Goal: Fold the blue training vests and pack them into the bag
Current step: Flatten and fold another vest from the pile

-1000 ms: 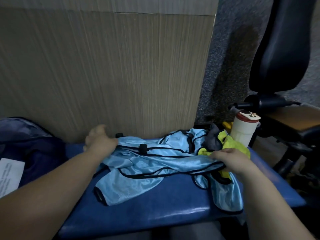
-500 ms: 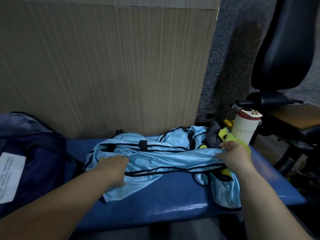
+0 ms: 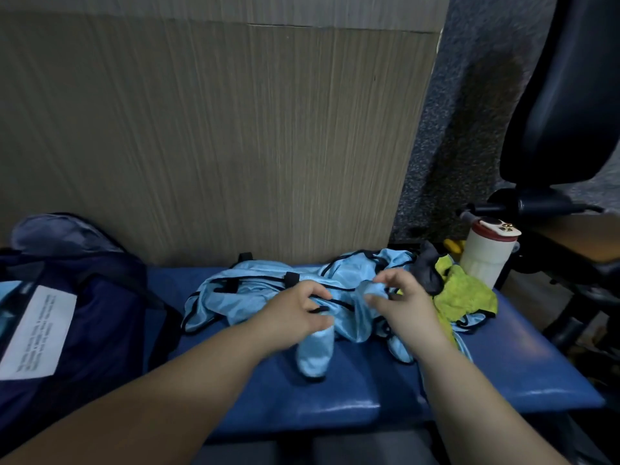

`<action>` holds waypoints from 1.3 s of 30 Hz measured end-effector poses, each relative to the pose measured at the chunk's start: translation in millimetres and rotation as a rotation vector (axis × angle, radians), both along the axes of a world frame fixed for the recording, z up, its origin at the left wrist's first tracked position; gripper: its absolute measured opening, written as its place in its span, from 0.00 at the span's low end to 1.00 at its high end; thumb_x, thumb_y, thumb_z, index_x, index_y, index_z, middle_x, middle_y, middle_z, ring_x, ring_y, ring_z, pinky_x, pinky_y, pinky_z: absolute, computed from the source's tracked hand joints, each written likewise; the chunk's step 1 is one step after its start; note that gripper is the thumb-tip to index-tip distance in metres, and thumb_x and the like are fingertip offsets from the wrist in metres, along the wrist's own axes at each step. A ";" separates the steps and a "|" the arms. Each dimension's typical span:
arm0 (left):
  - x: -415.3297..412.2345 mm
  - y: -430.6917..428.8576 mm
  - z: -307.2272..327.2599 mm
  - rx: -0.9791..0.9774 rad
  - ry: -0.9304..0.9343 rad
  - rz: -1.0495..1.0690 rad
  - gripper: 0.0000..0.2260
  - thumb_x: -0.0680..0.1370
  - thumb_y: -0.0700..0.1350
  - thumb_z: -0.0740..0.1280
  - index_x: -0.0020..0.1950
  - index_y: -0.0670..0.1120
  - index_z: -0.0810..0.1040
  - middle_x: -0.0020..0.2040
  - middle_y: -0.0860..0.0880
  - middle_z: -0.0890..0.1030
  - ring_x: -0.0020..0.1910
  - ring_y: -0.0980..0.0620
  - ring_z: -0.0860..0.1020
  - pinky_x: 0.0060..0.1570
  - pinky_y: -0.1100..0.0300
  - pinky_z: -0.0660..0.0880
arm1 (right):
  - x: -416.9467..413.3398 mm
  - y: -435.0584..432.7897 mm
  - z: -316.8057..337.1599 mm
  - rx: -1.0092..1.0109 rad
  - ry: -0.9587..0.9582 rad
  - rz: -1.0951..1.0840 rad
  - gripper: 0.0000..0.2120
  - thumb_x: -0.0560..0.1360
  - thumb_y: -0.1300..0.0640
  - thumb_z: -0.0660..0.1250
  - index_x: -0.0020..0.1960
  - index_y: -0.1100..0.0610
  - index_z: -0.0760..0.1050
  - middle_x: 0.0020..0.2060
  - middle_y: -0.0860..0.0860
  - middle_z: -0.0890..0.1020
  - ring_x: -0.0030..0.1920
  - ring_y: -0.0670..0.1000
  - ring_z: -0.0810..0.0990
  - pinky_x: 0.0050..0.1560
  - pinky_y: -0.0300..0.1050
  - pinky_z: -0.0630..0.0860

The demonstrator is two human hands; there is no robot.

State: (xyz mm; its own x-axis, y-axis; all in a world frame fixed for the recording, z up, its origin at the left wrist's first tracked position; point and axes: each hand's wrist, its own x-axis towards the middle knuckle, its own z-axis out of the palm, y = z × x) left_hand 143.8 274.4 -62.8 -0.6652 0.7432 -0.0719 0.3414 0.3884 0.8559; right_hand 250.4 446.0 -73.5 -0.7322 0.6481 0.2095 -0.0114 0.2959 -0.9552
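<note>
Blue vests (image 3: 255, 297) lie in a heap mid-surface (image 3: 503, 364), bag (image 3: 84, 297) well apart to the left, open side not clear; vests look thin, light, very soft and slick, likely satin-like mesh with black binding; will slump and slide, no stiffness, nothing fragile; best taken by the black-trimmed edges or shoulder straps, pinched at two spread points so the panel hangs flat, judged not seen.

Left hand (image 3: 295, 310) has fingers curled into the bunched cloth at the middle, gripping it; right hand (image 3: 399, 303) pinches a raised fold between thumb and fingers just beside it; yellow-green cloth (image 3: 466, 290) touches the heap on the right, white bottle (image 3: 486, 253) behind that.

Versus half a second ago: hands were far apart at the vest's two ends with cloth stretched long; now both have met at the centre, cloth gathered and doubled, one flap drooping toward the near edge.
</note>
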 end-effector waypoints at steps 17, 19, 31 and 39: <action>-0.7 22.7 16.9 0.038 0.304 0.059 0.21 0.75 0.35 0.63 0.62 0.57 0.71 0.57 0.56 0.77 0.53 0.56 0.75 0.47 0.65 0.72 | -0.1 -15.1 -5.4 -0.047 0.003 0.240 0.24 0.72 0.73 0.66 0.54 0.44 0.74 0.45 0.47 0.79 0.30 0.42 0.72 0.31 0.37 0.70; -7.9 21.7 21.1 -0.051 0.275 -0.146 0.29 0.74 0.34 0.63 0.70 0.59 0.67 0.64 0.59 0.71 0.61 0.57 0.73 0.51 0.66 0.70 | 2.1 -14.4 -3.0 -0.049 -0.003 0.276 0.25 0.72 0.74 0.64 0.56 0.45 0.74 0.46 0.48 0.81 0.28 0.44 0.70 0.29 0.38 0.68; -21.3 18.8 13.0 -0.105 0.236 -0.068 0.14 0.71 0.46 0.77 0.54 0.55 0.77 0.54 0.52 0.82 0.49 0.53 0.79 0.48 0.66 0.70 | 0.0 -5.1 -15.0 0.292 -0.153 0.088 0.14 0.70 0.57 0.76 0.46 0.44 0.74 0.35 0.45 0.76 0.30 0.42 0.70 0.33 0.36 0.69; -29.1 -9.3 39.8 0.038 -0.034 -0.115 0.10 0.73 0.39 0.75 0.49 0.51 0.80 0.46 0.57 0.83 0.48 0.62 0.80 0.48 0.70 0.72 | 5.6 -11.7 -4.9 0.011 -0.001 0.081 0.09 0.79 0.65 0.64 0.46 0.56 0.80 0.34 0.45 0.82 0.36 0.42 0.79 0.39 0.34 0.75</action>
State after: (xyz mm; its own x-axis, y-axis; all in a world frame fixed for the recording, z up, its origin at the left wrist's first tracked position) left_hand 114.7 265.0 -23.0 -0.5730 0.8171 -0.0630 0.3523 0.3150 0.8813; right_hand 256.0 434.3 -78.4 -0.7823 0.5846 0.2152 -0.0343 0.3045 -0.9519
